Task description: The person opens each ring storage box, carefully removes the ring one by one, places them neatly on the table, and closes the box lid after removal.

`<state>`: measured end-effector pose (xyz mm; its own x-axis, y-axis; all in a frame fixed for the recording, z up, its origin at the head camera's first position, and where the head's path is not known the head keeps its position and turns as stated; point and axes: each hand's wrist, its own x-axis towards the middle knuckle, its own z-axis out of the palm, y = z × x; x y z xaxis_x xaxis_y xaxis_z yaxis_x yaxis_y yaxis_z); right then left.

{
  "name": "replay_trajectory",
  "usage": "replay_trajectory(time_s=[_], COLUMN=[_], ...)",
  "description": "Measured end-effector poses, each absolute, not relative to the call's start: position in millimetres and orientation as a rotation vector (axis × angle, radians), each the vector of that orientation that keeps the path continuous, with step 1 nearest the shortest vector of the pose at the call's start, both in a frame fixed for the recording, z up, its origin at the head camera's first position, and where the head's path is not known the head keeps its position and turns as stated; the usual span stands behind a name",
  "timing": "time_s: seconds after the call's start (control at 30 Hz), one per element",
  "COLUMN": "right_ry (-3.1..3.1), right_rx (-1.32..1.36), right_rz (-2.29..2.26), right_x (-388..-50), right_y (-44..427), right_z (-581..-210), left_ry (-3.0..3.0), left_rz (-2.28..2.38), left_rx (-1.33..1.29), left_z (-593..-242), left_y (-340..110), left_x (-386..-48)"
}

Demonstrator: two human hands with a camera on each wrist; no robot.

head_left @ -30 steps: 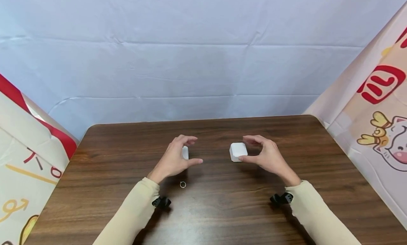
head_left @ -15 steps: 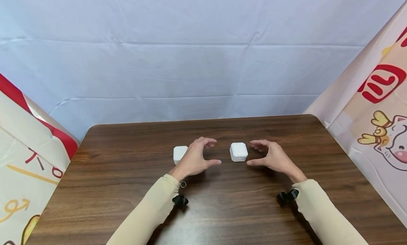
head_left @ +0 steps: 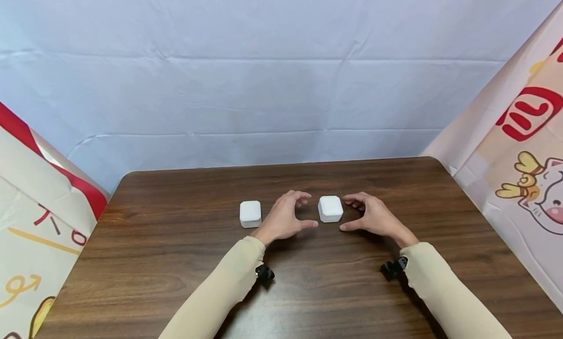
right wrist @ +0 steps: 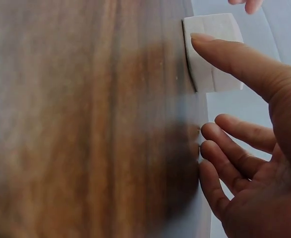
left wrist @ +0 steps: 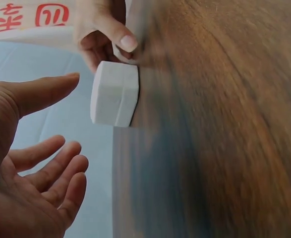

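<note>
A small white box (head_left: 330, 209) with bevelled corners stands on the table between my two hands. A seam runs around its side in the left wrist view. On its left, my left hand (head_left: 287, 218) has thumb and fingers spread apart, holding nothing; a gap to the box (left wrist: 114, 94) shows in the left wrist view. My right hand (head_left: 375, 216) is on the other side, thumb and fingers parted and very close to the box. In the right wrist view its thumb overlaps the box (right wrist: 217, 29), and I cannot tell whether they touch.
A second white box (head_left: 250, 214) stands behind my left wrist, further left on the dark wooden table (head_left: 176, 261). Pale cloth (head_left: 281, 85) hangs behind the table's far edge, with printed cloth (head_left: 528, 182) at the sides.
My left hand has moved right, from the left box toward the right one. My right hand shifted right, then slightly back left. The small ring is now hidden beneath my left sleeve.
</note>
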<state>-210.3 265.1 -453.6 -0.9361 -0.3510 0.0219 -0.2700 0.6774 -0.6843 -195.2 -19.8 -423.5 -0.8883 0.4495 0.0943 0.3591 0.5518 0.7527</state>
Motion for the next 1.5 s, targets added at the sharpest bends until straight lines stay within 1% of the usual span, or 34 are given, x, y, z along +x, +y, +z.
replay_trajectory(time_s=[0.5,1.17,1.5], right_ry=[2.763,2.676,2.684], right_rx=[-0.550,-0.582,-0.615], right_rz=[-1.052,-1.112,-1.097], right_x=[-224,-231,-230], right_y=[256,250,249], right_z=[-461,-460,-460], left_ry=[2.650,2.675,2.723], left_rz=[1.300,1.270,1.219], left_rx=[0.677,0.622,0.637], left_z=[-430,-440,-447], left_y=[-2,12,21], left_x=[-202,-209,-214])
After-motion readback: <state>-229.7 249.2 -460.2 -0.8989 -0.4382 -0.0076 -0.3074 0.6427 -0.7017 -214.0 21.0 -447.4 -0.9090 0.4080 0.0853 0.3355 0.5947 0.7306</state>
